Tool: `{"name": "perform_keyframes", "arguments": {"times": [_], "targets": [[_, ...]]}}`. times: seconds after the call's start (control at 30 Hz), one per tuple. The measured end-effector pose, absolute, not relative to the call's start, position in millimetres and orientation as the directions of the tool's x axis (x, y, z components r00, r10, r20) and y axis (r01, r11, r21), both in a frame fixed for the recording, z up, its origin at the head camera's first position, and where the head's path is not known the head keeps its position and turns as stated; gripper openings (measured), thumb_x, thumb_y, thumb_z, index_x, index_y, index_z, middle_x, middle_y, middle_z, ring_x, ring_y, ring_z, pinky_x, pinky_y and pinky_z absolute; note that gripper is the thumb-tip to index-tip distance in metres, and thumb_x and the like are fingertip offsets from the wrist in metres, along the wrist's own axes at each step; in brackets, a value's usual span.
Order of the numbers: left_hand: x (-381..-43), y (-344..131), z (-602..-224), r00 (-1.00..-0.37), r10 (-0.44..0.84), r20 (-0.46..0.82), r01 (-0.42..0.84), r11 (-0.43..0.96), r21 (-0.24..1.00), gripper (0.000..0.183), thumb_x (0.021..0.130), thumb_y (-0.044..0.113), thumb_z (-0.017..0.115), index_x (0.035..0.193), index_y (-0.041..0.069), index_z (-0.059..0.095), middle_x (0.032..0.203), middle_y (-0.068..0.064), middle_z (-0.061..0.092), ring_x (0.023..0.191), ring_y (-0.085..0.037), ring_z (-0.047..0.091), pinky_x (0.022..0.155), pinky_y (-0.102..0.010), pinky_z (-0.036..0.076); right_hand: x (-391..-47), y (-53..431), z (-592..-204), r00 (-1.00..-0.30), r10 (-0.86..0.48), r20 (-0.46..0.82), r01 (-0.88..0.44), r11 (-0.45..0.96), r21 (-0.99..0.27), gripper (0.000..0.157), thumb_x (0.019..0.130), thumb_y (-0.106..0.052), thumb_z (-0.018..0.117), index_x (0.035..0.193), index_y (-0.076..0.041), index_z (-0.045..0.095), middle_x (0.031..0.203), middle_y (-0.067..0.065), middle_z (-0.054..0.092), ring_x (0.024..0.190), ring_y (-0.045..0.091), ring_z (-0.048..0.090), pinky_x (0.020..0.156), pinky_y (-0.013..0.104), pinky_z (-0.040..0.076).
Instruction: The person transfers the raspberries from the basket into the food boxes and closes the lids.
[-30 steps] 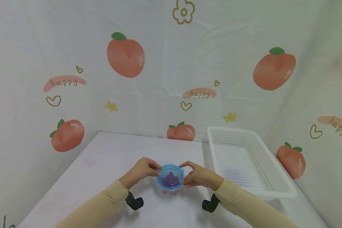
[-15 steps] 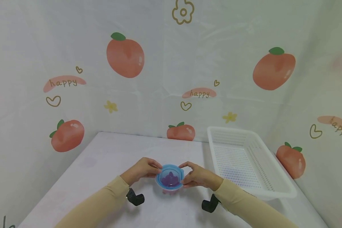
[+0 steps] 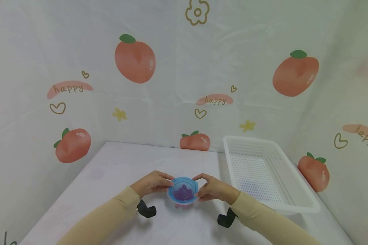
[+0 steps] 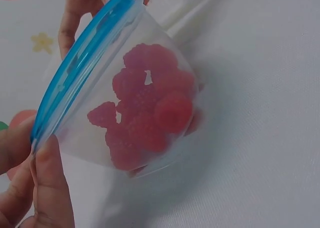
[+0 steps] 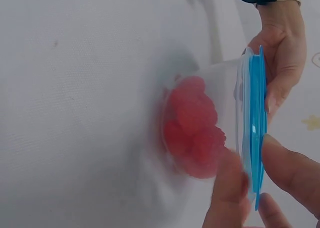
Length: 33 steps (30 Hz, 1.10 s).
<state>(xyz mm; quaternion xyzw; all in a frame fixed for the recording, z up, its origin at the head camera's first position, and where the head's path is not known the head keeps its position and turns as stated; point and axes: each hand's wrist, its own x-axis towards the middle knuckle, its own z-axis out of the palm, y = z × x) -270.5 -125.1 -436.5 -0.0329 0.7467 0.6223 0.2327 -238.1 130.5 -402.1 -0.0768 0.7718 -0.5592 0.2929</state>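
A round, clear plastic food container [image 4: 90,148] with a blue lid [image 3: 184,181] sits on the table between both hands. Red raspberries [image 4: 150,101] show through its frosted wall, gathered at the bottom. My left hand [image 3: 153,182] pinches the lid's left edge, thumb and fingers meeting at the rim in the left wrist view. On the opposite side, my right hand [image 3: 216,190] grips the rim between thumb and fingers. In the right wrist view its fingertips [image 5: 230,173] lie against the wall under the lid [image 5: 256,123], partly hiding the container there.
A large white perforated plastic basket [image 3: 306,204] stands right of the right hand, at the table's right side. The white-covered table [image 3: 122,156] meets a fruit-printed curtain [image 3: 171,68] at the back. Dark wrist cameras [image 3: 147,210] hang under both wrists.
My left hand has dropped slightly, its fingers shifting along the lid's left edge, and its wrist camera has turned a little. My right hand and the container have hardly moved.
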Motion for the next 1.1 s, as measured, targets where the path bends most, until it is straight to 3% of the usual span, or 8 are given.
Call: {"name": "perform_keyframes", "arguments": {"times": [0.2, 0.4, 0.83, 1.1], "targets": [[-271.0, -125.2, -436.7, -0.888, 0.246, -0.388, -0.339, 0.218, 0.915, 0.032, 0.083, 0.001, 0.072, 0.114, -0.005, 0.067, 0.087, -0.008, 0.071, 0.065, -0.009, 0.064, 0.067, -0.025, 0.059, -238.9, 130.8, -404.0, -0.816, -0.443, -0.372, 0.233, 0.337, -0.912, 0.058, 0.084, 0.005, 0.066, 0.136, -0.002, 0.041, 0.089, 0.012, 0.064, 0.080, 0.019, 0.065, 0.083, 0.041, 0.058], [-270.7, -124.8, -436.6, -0.889, 0.245, -0.388, -0.335, 0.230, 0.913, 0.031, 0.084, 0.002, 0.072, 0.113, -0.004, 0.068, 0.087, -0.008, 0.071, 0.065, -0.010, 0.064, 0.068, -0.026, 0.059, -238.8, 129.6, -406.1, -0.817, -0.422, -0.394, 0.281, 0.307, -0.909, 0.056, 0.085, 0.006, 0.064, 0.136, -0.003, 0.041, 0.095, 0.016, 0.064, 0.078, 0.018, 0.066, 0.081, 0.038, 0.059], [-270.9, -126.1, -437.2, -0.895, 0.242, -0.375, -0.319, 0.241, 0.917, 0.031, 0.083, 0.003, 0.072, 0.113, -0.004, 0.068, 0.088, -0.009, 0.071, 0.066, -0.010, 0.064, 0.069, -0.027, 0.059, -236.4, 124.5, -411.9, -0.840, -0.411, -0.353, 0.253, 0.279, -0.926, 0.061, 0.081, 0.013, 0.064, 0.136, 0.001, 0.040, 0.079, 0.009, 0.054, 0.072, 0.016, 0.063, 0.075, 0.035, 0.060], [-269.0, -125.3, -436.3, -0.913, 0.249, -0.323, -0.245, 0.300, 0.922, 0.035, 0.082, 0.007, 0.075, 0.115, 0.001, 0.066, 0.091, -0.009, 0.071, 0.070, -0.013, 0.066, 0.068, -0.030, 0.060, -235.1, 123.9, -411.2, -0.843, -0.406, -0.352, 0.254, 0.277, -0.927, 0.061, 0.081, 0.014, 0.064, 0.135, 0.001, 0.040, 0.081, 0.011, 0.056, 0.072, 0.016, 0.064, 0.075, 0.035, 0.060]]}}
